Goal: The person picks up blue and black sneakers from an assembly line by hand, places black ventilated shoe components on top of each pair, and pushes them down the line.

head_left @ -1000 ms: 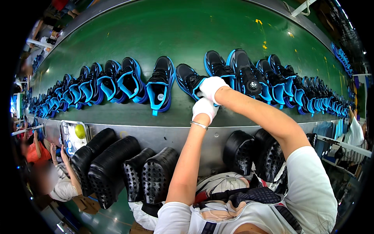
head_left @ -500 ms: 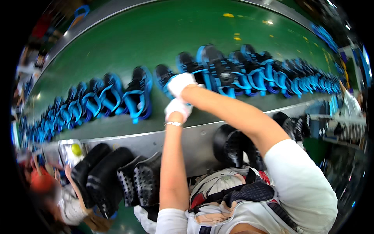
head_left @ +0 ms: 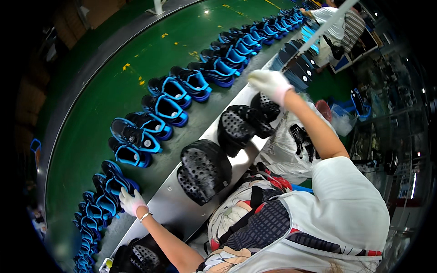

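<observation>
My left hand (head_left: 132,203), in a white glove, reaches the heel side of a black and blue shoe (head_left: 117,181) in the row on the green conveyor belt (head_left: 98,120). Its fingers are spread against or just beside the shoe's collar; contact is hard to tell. My right hand (head_left: 271,85), also gloved, hovers over the far end of the metal ledge (head_left: 170,189). Its fingers stretch left, slightly smeared, and nothing shows in them. Below it lie black sole-shaped pieces with holes (head_left: 265,106), and close by is a stack of dark blue-grey insoles (head_left: 296,63).
More black perforated pieces (head_left: 205,170) sit along the ledge in front of me. A white plastic bag (head_left: 289,148) hangs right of the ledge. Shoes line the belt both ways. Another person (head_left: 343,27) works at the far right, beside a slanted pale pole (head_left: 325,28).
My view has turned right. My hands, close together over the shoes before, are now far apart: the left is by a shoe, the right over the ledge's far end.
</observation>
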A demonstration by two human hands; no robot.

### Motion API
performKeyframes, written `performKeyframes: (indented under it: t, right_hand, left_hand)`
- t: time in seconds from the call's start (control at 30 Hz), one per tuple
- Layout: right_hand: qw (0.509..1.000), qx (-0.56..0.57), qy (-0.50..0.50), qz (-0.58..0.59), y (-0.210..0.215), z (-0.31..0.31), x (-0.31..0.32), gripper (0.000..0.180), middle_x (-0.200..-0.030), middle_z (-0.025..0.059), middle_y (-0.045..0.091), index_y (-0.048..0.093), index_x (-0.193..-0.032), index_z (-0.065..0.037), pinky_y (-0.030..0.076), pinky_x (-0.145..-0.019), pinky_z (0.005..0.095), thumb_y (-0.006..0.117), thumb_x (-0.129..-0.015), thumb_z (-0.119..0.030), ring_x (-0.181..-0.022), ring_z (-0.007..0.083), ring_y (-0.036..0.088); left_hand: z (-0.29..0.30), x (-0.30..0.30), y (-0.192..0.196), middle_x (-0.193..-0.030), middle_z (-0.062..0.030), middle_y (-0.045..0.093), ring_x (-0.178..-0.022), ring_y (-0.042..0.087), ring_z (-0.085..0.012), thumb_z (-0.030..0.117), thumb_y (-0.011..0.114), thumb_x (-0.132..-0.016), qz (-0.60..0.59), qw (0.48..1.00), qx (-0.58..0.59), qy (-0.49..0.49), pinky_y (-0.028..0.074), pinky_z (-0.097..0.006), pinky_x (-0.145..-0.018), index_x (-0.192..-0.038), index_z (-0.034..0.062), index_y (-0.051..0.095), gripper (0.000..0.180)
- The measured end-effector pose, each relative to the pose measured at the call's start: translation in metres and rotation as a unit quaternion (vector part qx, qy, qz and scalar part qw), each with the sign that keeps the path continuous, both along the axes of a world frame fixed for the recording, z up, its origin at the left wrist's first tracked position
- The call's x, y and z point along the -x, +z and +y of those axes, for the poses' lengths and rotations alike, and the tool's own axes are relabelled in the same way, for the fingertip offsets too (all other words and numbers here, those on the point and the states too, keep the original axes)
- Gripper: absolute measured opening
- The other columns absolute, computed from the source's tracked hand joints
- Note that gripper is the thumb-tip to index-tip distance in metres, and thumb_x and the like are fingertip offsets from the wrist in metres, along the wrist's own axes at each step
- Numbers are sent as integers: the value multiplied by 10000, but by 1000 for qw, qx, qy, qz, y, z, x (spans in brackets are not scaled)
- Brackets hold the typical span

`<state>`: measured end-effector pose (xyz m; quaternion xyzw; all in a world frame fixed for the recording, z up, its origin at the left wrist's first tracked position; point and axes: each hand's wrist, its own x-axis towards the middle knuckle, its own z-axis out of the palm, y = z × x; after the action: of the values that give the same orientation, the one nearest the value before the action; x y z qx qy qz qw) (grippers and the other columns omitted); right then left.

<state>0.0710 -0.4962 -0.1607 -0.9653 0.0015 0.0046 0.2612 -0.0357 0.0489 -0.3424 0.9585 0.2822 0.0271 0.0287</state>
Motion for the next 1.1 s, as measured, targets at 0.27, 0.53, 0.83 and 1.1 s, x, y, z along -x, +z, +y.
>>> performKeyframes:
  t: [0.27,0.53,0.83,1.1]
  right_hand:
    - [983,134,-104,72,-67,-166,72,335,-1075,144,612,619,-1096,-132,456,-909,393,602,-799,-287,-1043,331,576]
    - [985,161,5,56,-93,-187,50,432,-1090,138,576,571,-1115,-123,458,-898,394,670,-732,-296,-1046,329,569]
    - [989,103,26,103,-91,-208,39,572,-1070,162,548,556,-1188,-70,463,-906,364,728,-676,-261,-1006,307,582]
    - [975,126,34,179,-57,-207,29,604,-1115,169,518,562,-1123,-46,473,-887,355,778,-632,-324,-1007,311,574]
  left_hand:
    - [-53,38,25,-1216,-193,573,-1109,539,-356,214,642,-833,-130,984,46,-111,413,-436,-961,-1225,60,591,424]
    - [-92,53,46,-1187,-180,583,-1115,545,-321,175,615,-866,-126,971,180,-100,404,-385,-980,-1165,22,625,336]
    - [-106,61,45,-1170,-174,599,-1040,593,-298,175,605,-874,-80,962,233,-114,465,-367,-904,-1166,17,625,333]
    - [-115,55,51,-1153,-157,605,-994,610,-266,167,595,-885,-82,955,251,-136,497,-346,-838,-1196,17,610,345]
